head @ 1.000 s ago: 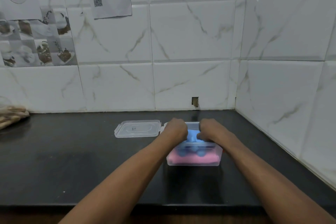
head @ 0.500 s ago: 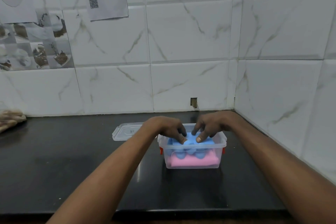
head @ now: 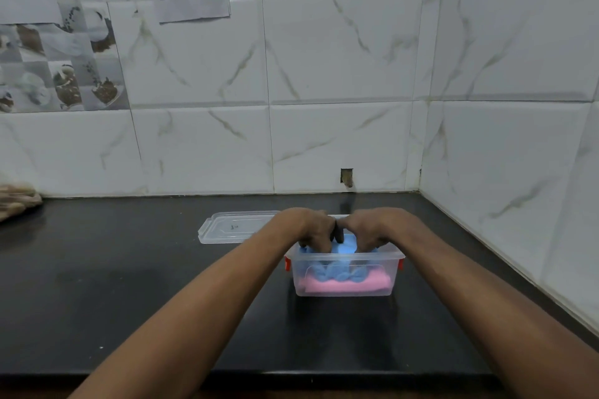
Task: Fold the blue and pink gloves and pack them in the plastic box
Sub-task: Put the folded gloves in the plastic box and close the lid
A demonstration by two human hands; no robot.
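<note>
A clear plastic box [head: 385,264] with red side clips stands on the black counter. The folded pink glove [head: 372,283] lies at its bottom, and the blue glove [head: 340,272] sits on top of it. My left hand [head: 311,227] and my right hand [head: 372,227] are side by side over the box, fingers curled down and pressing into the blue glove. The fingertips are partly hidden inside the box.
The box's clear lid [head: 233,230] lies flat on the counter [head: 129,285] just left of and behind the box. A brownish bundle [head: 16,201] rests at the far left by the wall. Tiled walls close the back and the right side.
My fingers, spread over the blue glove half a second ago, have curled down into it. The hands have drawn together over the box. The box has not moved.
</note>
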